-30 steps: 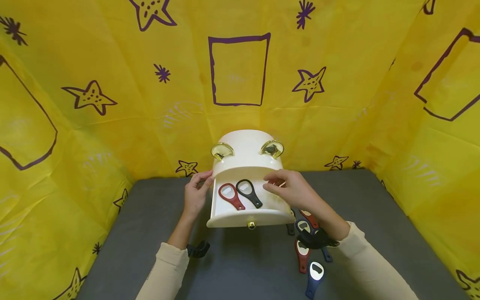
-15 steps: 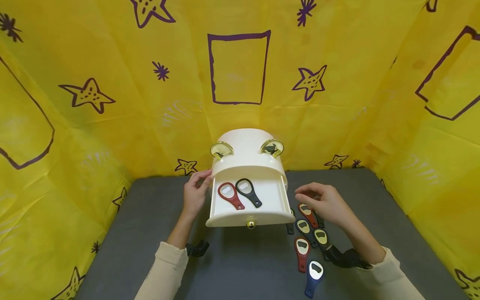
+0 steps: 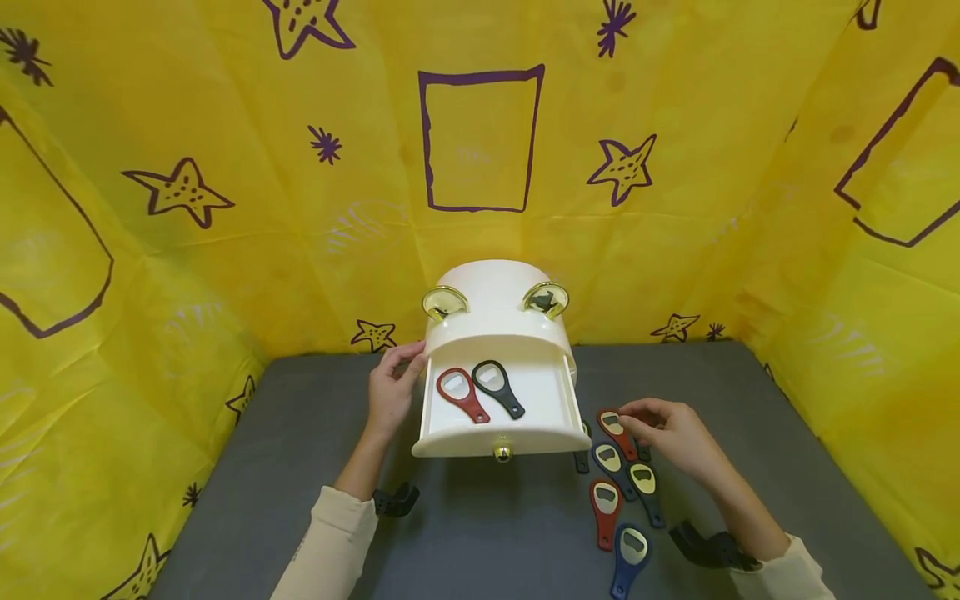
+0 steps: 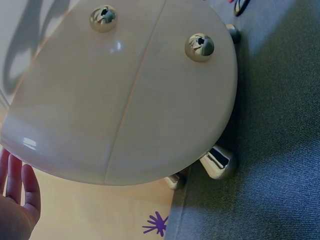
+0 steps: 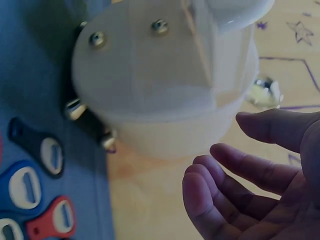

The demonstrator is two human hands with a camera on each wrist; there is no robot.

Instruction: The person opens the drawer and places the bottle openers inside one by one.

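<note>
- Red bottle opener (image 3: 621, 438): on the grey table (image 3: 480, 525), right of the white cabinet (image 3: 492, 296); ring far-left, handle near-right, long axis slanting.
- Right hand (image 3: 678, 433): at its ring, thumb and fingers narrowly parted, nothing visibly between.
- Left hand (image 3: 392, 393): fingertips against cabinet's left side, gripping nothing.

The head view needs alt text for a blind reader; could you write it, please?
A white cabinet has an open drawer holding a red bottle opener and a black bottle opener; a person's left hand touches the cabinet's side, and the right hand is at more openers on the gray table. A yellow backdrop stands behind.
</note>
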